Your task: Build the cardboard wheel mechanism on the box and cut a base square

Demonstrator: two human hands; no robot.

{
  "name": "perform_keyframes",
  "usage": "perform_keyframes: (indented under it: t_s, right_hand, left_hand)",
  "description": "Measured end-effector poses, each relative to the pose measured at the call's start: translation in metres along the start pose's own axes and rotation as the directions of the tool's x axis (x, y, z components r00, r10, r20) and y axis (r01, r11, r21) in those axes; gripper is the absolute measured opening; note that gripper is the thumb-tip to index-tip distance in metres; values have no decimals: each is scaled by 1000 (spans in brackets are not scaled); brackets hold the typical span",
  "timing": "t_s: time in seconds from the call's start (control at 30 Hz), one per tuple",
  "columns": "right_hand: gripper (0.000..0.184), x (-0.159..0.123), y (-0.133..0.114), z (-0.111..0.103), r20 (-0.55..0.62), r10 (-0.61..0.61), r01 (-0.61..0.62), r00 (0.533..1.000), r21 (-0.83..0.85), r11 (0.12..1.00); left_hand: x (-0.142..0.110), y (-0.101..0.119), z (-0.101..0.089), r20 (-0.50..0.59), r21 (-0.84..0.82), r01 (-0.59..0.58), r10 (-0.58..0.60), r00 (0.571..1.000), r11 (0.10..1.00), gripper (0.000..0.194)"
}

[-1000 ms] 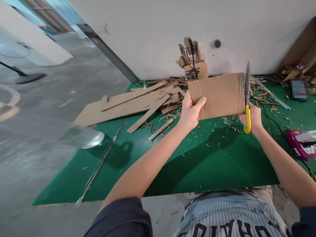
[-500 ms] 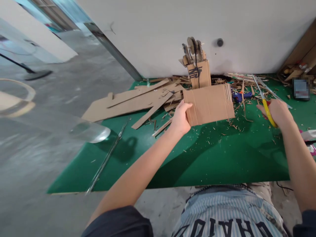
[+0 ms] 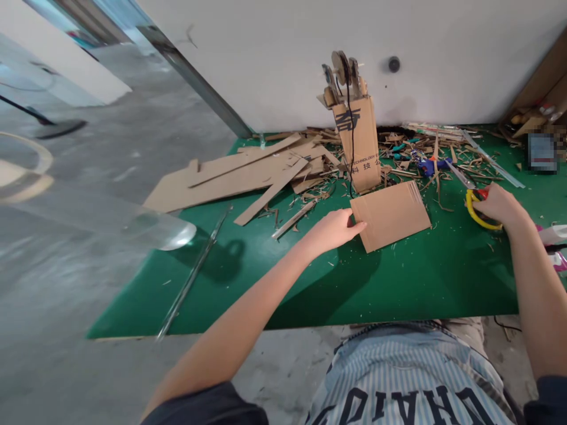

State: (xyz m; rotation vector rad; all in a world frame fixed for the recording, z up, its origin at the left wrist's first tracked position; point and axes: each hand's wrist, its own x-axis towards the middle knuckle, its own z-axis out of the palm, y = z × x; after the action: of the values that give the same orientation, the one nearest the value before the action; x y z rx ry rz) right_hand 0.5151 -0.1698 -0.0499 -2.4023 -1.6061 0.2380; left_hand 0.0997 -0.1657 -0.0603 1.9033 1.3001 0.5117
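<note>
My left hand (image 3: 339,230) pinches the left edge of a rectangular piece of cardboard (image 3: 392,215), thumb on top and fingers behind. The piece is held tilted low over the green table, its upper right corner showing corrugated ridges. At the right, my right hand (image 3: 500,206) grips a pair of scissors with yellow and red handles (image 3: 476,217); their metal blades point up and left towards a blue glue gun (image 3: 429,167). Just behind the piece stands an upright cardboard structure (image 3: 363,141) with round discs at its top and a black cord down its front.
Long cardboard strips (image 3: 221,180) lie at the left of the green table (image 3: 199,313), with scraps along the wall (image 3: 287,71). A clear rod (image 3: 195,274) crosses the left end. A cardboard box (image 3: 538,94) stands back right, near a blurred-out device (image 3: 541,152).
The cardboard piece has come down and towards me, uncovering more of the upright structure. The scissors have turned in my right hand, their blades now lower.
</note>
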Motion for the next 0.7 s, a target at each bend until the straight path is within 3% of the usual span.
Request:
perform_keyframes:
  t_s: [0.03, 0.1, 0.17, 0.23, 0.37, 0.4, 0.47, 0.53, 0.57, 0.63, 0.7]
  right_hand:
    - [28, -3, -3, -1, 45, 41, -39, 998, -43, 998]
    - [40, -10, -11, -5, 94, 98, -86, 991, -123, 989]
    - [46, -17, -20, -12, 121, 123, -100, 985, -177, 979]
    - [45, -25, -29, -23, 147, 153, -115, 977, -236, 965]
    - [48, -43, -48, -40, 75, 161, -124, 984, -354, 927]
    - [50, -48, -53, -41, 54, 98, -72, 994, -353, 933]
    - [52, -57, -63, -36, 79, -145, 162, 986, -302, 940]
    - [55, -65, -72, -22, 165, -428, 457, 889, -224, 861]
    - [57, -68, -77, -14, 205, -527, 562, 825, -198, 803]
    - [58, -76, -86, 3, 263, -624, 673, 736, -185, 716]
    - [55, -85, -96, 16, 268, -663, 712, 699, -176, 680]
  left_hand:
    - [-1, 6, -2, 9, 162, 45, -47, 999, 986, 30]
    - [-3, 21, -3, 1, 488, 109, -126, 992, 866, 40]
    - [-4, 34, 0, 2, 688, 65, -92, 996, 723, 45]
    - [-3, 39, 4, 11, 755, -8, -1, 1000, 656, 46]
    - [6, 28, 4, -80, 755, -30, 137, 987, 655, 46]
    - [10, 23, 2, -136, 746, -23, 185, 973, 666, 43]
    - [19, 11, -3, -269, 701, -7, 272, 924, 713, 35]
    - [32, 1, -7, -392, 598, 13, 278, 877, 802, 34]
    - [39, -3, -8, -431, 525, 24, 241, 870, 851, 44]
    - [54, -9, -8, -439, 379, 24, 157, 884, 925, 72]
    - [69, -13, -7, -423, 255, -5, 116, 898, 967, 79]
